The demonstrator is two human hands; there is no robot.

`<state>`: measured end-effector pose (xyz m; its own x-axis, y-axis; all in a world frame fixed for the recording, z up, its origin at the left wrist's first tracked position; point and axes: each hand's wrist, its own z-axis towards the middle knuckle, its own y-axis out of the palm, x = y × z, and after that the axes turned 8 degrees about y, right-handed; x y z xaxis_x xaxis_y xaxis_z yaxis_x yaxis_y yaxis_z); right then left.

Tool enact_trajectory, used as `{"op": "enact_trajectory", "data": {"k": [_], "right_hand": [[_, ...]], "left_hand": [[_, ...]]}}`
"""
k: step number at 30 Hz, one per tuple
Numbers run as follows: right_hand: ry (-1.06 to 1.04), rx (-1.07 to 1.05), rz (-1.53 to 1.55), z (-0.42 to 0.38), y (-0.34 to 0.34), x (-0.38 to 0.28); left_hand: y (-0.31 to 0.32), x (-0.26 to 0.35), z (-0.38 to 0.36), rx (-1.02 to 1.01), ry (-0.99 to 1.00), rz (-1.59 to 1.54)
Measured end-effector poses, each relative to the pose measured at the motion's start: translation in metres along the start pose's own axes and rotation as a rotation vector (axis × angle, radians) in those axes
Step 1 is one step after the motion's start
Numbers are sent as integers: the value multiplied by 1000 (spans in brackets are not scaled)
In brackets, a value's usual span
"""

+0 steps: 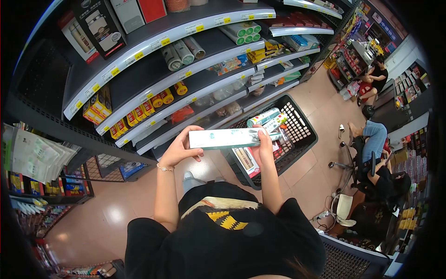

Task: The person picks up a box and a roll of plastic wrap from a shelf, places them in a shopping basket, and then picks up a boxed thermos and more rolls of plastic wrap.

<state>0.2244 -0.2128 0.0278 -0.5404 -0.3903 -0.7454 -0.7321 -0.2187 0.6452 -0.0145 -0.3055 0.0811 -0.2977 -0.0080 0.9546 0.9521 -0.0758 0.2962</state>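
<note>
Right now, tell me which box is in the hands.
The long white box, held up between the left hand and right hand; the flask-picture box sits in the black shopping basket, the yellow boxes on a shelf.

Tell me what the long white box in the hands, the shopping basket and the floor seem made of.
Long white box: probably smooth printed card; flat faces, straight edges.
Shopping basket: likely moulded plastic, dark; rows of regular holes in its wall.
Floor: polished tile, ceramic or stone; seams and reflected lights show, but not which.

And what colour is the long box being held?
The box is mostly white with green markings; see the head view.
</note>
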Motion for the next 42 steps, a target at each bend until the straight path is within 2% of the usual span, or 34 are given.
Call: {"op": "enact_trajectory", "data": {"k": [6,13,16,20,22,25,31,42], "right_hand": [[6,7,-5,-4,2,0],[-41,-293,62,-6,0,3],[-82,-271,-50,-10,4,1],[-117,-155,20,-14,10,1],[-136,-194,37,-12,10,-2],[-144,-193,62,-13,12,-8],[-134,-188,138,-17,16,-17],[-132,-172,103,-24,13,-15]], "left_hand": [[2,-2,2,58,59,-90],[-10,2,-1,185,96,-189],[-13,0,-2,222,135,-169],[-12,6,-3,238,131,-51],[-11,6,-3,226,147,-16],[-9,10,-3,157,151,-160],[-10,8,-1,119,168,-46],[-11,6,-3,131,164,-34]]}}
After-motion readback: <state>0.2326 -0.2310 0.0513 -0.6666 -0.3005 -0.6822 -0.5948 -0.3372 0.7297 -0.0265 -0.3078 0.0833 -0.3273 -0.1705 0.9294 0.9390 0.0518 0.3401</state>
